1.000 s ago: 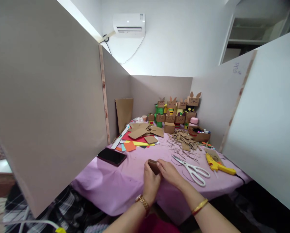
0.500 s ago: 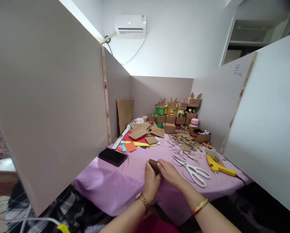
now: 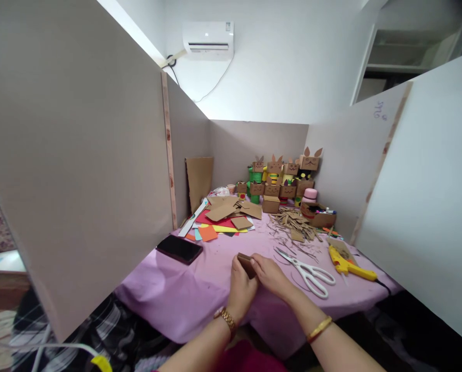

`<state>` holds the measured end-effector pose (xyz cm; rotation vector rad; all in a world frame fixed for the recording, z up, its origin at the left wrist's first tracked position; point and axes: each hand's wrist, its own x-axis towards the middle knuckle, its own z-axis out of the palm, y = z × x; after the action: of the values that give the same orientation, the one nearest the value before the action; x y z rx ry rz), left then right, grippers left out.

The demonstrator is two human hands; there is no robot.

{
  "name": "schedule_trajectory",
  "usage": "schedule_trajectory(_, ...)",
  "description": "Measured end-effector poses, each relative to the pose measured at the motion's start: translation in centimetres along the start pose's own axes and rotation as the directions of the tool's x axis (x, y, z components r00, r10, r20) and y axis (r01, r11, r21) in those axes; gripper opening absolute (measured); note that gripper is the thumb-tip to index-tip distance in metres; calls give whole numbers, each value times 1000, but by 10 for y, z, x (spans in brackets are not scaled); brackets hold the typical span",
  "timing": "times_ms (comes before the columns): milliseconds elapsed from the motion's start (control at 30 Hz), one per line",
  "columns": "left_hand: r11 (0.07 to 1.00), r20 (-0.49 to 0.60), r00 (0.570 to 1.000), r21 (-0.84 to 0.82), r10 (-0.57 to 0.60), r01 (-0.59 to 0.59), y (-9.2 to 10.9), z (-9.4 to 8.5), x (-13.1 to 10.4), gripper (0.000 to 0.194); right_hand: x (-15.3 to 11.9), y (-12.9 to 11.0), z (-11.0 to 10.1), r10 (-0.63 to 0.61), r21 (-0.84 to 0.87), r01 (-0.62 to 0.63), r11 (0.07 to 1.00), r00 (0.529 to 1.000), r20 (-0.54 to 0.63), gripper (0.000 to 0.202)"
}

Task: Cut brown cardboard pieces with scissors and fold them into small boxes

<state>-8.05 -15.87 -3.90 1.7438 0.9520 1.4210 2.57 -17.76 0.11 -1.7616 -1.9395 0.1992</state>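
Observation:
Between my two hands, just above the front edge of the table, is a small brown cardboard piece [image 3: 247, 264] with a folded or box-like shape. My left hand [image 3: 240, 287] wraps round it from the left and below. The fingers of my right hand [image 3: 268, 274] close on its right side, partly hiding it. To the right of my hands lie white-handled scissors [image 3: 308, 271], blades slightly apart. Farther right rests a yellow hot glue gun [image 3: 349, 264] with a black cord. A black phone [image 3: 179, 249] lies flat to the left.
Cardboard sheets [image 3: 223, 209] and coloured paper [image 3: 208, 233] are stacked behind the phone. Cardboard scraps [image 3: 292, 223] form a pile, with an open box of pens [image 3: 319, 214] beside it. Several cardboard animal figures [image 3: 275, 175] stand at the back. Grey panels [image 3: 257, 139] enclose the purple-covered table [image 3: 169, 299].
Both hands keep their hold on the cardboard piece with hardly any movement. The view has shifted very slightly.

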Motion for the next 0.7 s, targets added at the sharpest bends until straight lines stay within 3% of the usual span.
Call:
schedule_trajectory(533,999,50,998,1,33,-33,-5,-2,3,41,-3,-10,1,89,-75,-92,993,995,-36,18)
schedule_trajectory(700,999,48,998,11,46,-47,-8,-2,3,31,-5,-11,0,73,-91,-75,993,997,-30,18)
